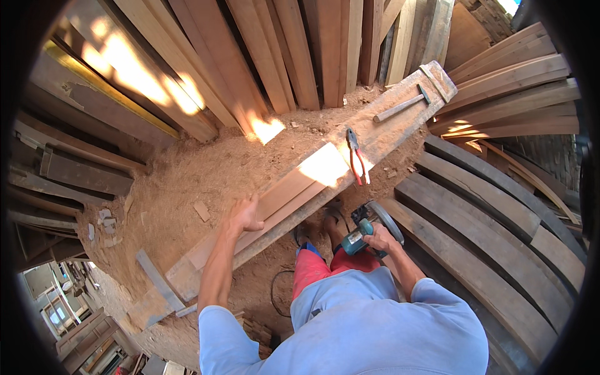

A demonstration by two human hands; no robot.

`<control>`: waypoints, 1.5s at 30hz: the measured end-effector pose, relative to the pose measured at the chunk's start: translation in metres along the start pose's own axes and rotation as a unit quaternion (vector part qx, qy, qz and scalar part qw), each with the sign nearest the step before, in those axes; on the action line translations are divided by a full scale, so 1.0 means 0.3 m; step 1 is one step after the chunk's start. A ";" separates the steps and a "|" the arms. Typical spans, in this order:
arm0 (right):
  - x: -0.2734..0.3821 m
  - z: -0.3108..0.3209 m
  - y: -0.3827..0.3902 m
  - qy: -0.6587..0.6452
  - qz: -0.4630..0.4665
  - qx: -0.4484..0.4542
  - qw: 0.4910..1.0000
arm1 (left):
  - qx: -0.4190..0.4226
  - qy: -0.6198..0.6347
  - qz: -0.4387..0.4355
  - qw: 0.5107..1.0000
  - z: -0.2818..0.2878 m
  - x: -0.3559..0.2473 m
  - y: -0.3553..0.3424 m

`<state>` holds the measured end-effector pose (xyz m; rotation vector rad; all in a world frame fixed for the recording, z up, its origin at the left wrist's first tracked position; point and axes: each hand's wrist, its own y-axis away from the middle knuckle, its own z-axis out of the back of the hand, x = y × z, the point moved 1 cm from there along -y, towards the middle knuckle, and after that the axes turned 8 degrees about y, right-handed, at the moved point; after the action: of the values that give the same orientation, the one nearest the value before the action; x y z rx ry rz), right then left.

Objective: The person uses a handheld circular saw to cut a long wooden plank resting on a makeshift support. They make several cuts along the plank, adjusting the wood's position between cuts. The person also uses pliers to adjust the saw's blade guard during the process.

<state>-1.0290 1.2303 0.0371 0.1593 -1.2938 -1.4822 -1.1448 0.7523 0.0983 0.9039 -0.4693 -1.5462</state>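
Observation:
My left hand [245, 214] rests on a reddish-brown wooden board [284, 192], its thumb spread away from the fingers. The board has a long dark line down it, and lies along a dusty workbench plank [390, 134] that runs from lower left to upper right. My right hand [382, 239] is closed around the handle of a teal circular saw [357, 237] with a round metal guard. The saw hangs on the near side of the bench, apart from the board. Pliers [354, 153] with red handles lie just past the board's sunlit end.
Farther up the bench lies a hammer [400, 109], near a cross strip of wood [437, 82]. Tall planks [275, 56] lean along the far side. Stacked timbers [481, 231] lie to the right. Sawdust [169, 194] covers the ground; a dark cable [273, 294] curls near my legs.

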 end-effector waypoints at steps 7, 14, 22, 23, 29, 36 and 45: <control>-0.020 -0.024 -0.017 -0.031 -0.001 -0.004 1.000 | 0.036 0.050 0.059 0.996 -0.084 -0.054 0.073; -0.095 -0.054 -0.079 -0.014 0.006 -0.018 1.000 | -0.116 0.079 0.024 0.990 -0.206 -0.062 0.141; -0.056 -0.024 -0.129 -0.043 -0.038 -0.015 0.998 | -0.066 0.061 0.027 0.996 -0.242 -0.098 0.095; -0.042 -0.010 -0.128 -0.045 -0.042 -0.010 0.998 | -0.070 0.063 0.023 0.995 -0.234 -0.098 0.095; 0.019 0.068 -0.077 -0.040 -0.075 0.014 0.996 | 0.028 0.303 -0.087 0.949 -0.204 -0.095 0.189; 0.004 0.089 -0.027 -0.009 -0.033 -0.037 0.999 | 0.239 0.743 -0.079 0.620 -0.259 -0.315 0.519; -0.010 0.081 -0.002 0.000 -0.042 -0.003 0.999 | 0.286 0.828 0.061 0.478 -0.406 -0.337 0.543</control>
<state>-1.0450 1.2472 0.0447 0.2122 -1.2959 -1.5574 -0.9495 0.8418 0.1720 2.2909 0.4748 0.2505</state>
